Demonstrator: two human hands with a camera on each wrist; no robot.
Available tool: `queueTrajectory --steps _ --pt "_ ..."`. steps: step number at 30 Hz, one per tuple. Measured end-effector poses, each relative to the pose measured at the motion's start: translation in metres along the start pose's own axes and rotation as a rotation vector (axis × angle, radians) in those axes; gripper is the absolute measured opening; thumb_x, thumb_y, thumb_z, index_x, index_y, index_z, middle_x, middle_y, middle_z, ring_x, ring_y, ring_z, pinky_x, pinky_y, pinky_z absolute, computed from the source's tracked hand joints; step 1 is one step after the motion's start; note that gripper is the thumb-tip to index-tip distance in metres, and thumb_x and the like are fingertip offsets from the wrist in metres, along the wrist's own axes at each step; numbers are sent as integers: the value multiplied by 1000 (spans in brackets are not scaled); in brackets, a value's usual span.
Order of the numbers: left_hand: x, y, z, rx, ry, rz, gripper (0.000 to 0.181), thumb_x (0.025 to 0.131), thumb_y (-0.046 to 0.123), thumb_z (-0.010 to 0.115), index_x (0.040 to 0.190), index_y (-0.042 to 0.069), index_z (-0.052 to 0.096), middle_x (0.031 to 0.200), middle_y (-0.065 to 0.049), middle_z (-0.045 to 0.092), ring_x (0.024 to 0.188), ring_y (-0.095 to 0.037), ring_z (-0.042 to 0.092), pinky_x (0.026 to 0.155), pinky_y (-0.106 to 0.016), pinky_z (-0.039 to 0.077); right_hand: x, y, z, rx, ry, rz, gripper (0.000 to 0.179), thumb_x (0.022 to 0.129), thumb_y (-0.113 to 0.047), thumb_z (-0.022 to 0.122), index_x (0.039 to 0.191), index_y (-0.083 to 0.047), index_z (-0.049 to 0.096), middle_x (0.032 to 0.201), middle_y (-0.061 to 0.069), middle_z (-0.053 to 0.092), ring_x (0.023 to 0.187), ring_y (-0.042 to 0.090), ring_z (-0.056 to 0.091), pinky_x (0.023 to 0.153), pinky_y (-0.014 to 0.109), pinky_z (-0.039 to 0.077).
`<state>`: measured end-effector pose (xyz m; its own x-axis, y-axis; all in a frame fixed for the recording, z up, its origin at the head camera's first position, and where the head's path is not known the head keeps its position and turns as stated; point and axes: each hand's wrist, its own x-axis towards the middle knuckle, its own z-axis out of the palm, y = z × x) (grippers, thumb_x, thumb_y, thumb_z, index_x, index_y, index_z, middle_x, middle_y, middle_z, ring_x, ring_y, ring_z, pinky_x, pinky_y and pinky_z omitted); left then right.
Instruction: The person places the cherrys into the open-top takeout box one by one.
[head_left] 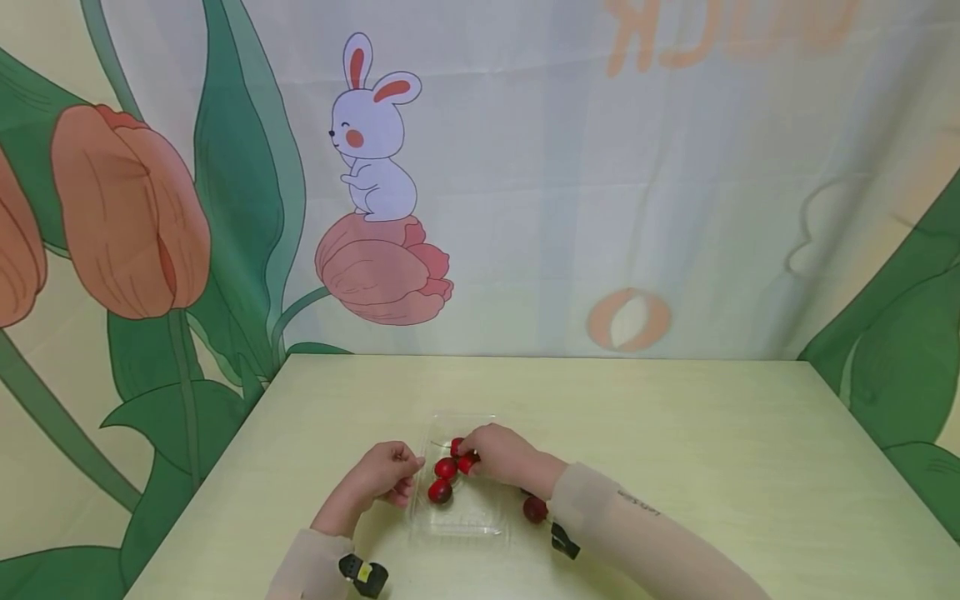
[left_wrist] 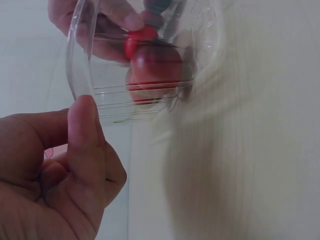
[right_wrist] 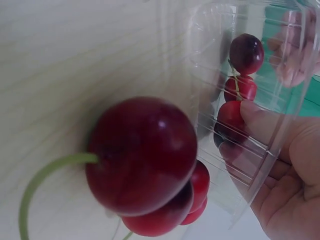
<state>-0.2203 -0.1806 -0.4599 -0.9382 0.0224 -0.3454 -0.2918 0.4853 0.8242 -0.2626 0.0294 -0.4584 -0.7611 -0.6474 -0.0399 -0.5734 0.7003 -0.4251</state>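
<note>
A clear plastic container (head_left: pixel 471 515) sits on the table with several red cherries (head_left: pixel 446 468) in its left and far part. My left hand (head_left: pixel 384 473) pinches the container's left rim (left_wrist: pixel 80 75) between thumb and finger. Reaching in from the right, my right hand (head_left: pixel 504 454) holds a red cherry (right_wrist: pixel 231 120) by thumb and fingertips inside the container. Beyond that cherry, a darker one (right_wrist: pixel 247 53) and a smaller-looking red one (right_wrist: pixel 241 88) show through the plastic. Part of the held fruit is hidden behind my fingers.
Outside the container, by my right forearm, lie more cherries; a dark red one (head_left: pixel 534 509) shows beside the sleeve, its green stem (right_wrist: pixel 42 182) curving out. The pale table (head_left: pixel 675 450) ends at a printed curtain (head_left: pixel 525 208). Each wrist wears a black camera (head_left: pixel 364 575).
</note>
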Motion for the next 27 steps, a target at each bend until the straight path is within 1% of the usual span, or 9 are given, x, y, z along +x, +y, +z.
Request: queueTrajectory --steps 10,14,17,23,27 --pt "-1 1 0 15 -3 0 18 103 16 60 92 3 57 71 -3 52 58 -12 54 53 -22 57 0 2 4 -34 4 -4 28 88 -10 80 115 -5 76 113 8 77 105 22 70 101 35 56" --pt "-1 0 0 -4 -9 9 19 103 14 59 89 3 56 68 -2 50 56 -11 52 51 -21 55 0 1 6 -54 4 -12 25 88 -11 80 112 -5 76 113 8 77 107 23 70 101 35 56" --pt "0 -2 0 -21 -10 16 19 103 12 59 86 3 55 67 -1 49 55 -10 51 49 -20 54 0 0 6 -66 -1 -18 24 88 -11 80 111 -6 76 111 7 77 106 22 70 100 34 56" --pt "0 -2 0 -25 -10 24 19 103 12 59 87 3 55 67 -1 49 55 -10 51 50 -21 55 0 -1 6 -82 -5 -24 21 89 -11 79 109 -6 76 108 6 77 101 20 69 98 33 56" --pt "0 -1 0 -24 -11 14 19 103 13 59 87 3 55 67 -2 49 55 -10 51 49 -20 54 0 -1 5 -95 -9 -19 21 89 -12 79 110 -7 77 108 5 77 101 20 69 98 32 56"
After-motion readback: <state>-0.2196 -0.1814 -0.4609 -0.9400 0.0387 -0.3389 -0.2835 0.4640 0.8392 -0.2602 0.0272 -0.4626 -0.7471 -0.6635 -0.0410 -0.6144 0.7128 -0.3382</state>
